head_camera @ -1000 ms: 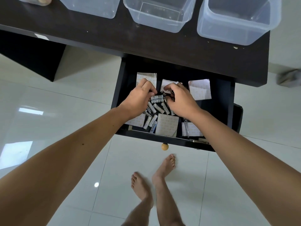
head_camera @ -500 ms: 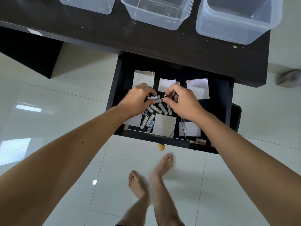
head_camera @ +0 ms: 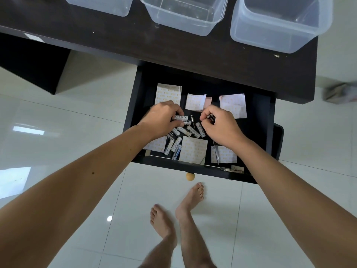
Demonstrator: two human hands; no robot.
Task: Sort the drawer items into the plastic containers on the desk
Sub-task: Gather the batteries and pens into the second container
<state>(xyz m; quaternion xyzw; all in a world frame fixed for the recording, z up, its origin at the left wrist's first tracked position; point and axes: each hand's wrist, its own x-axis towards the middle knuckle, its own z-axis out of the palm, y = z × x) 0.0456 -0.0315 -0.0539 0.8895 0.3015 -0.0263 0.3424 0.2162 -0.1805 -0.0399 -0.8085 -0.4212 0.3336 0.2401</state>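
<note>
The black drawer (head_camera: 258, 132) is pulled open under the dark desk (head_camera: 193, 53). Inside lie several white batteries (head_camera: 190, 131) in a loose pile, and several patterned paper sheets (head_camera: 193, 149). My left hand (head_camera: 161, 118) grips two batteries (head_camera: 181, 120) at the left of the pile. My right hand (head_camera: 220, 125) pinches small dark items (head_camera: 211, 118) at the pile's right; what they are is unclear. Three clear plastic containers stand on the desk: left (head_camera: 100, 5), middle (head_camera: 183, 16), right (head_camera: 278, 28).
Metal tweezers (head_camera: 216, 151) lie on a sheet at the drawer's right front, and a small metal piece (head_camera: 231, 169) rests by the front edge. A round knob (head_camera: 190, 176) sticks out of the drawer front. My bare feet (head_camera: 177, 211) stand on the white tile floor.
My hands have drawn apart over the battery pile. The left now lifts two batteries, and the right has shifted right with small dark items pinched in it.
</note>
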